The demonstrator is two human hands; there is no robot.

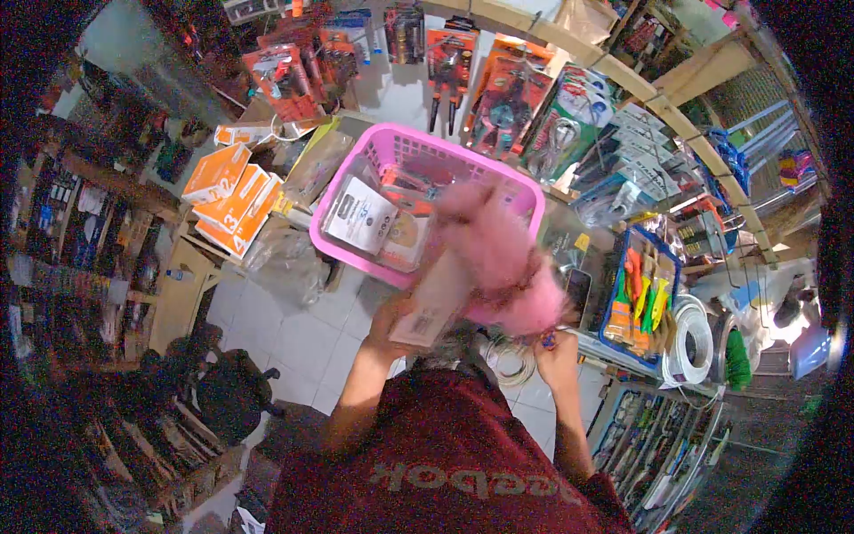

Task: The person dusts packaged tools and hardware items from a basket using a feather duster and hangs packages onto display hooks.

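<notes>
1. Hands: both engaged. Left hand (389, 326), on the near side of the basket, is closed around the lower end of a flat packet (433, 301). Right hand (558, 354), to the near right of the basket, grips the near end of a pink duster (509, 258); finger detail is unclear.
2. Packet: pale, printed near its lower end, held tilted at the near rim of the pink basket (358, 260), its upper end partly hidden by the duster.
3. Duster: fluffy and motion-blurred, overlapping the basket's right part in view. Contact with the packet is probable but cannot be confirmed.
4. Basket contents: a white card (358, 214) and a packaged disc (407, 237) inside its left half; other items are partly hidden.
5. Surroundings: orange numbered cards (229, 203) left of the basket; hanging tool packs (450, 64) beyond it; a blue-edged tray (608, 336) and a white cable coil (689, 340) to its right.
6. Step in hand, as judged: dusting the packet's face.
7. Next move, as judged: calls for a steady left grip, light strokes, and packet and duster kept clear of the basket rim.
</notes>
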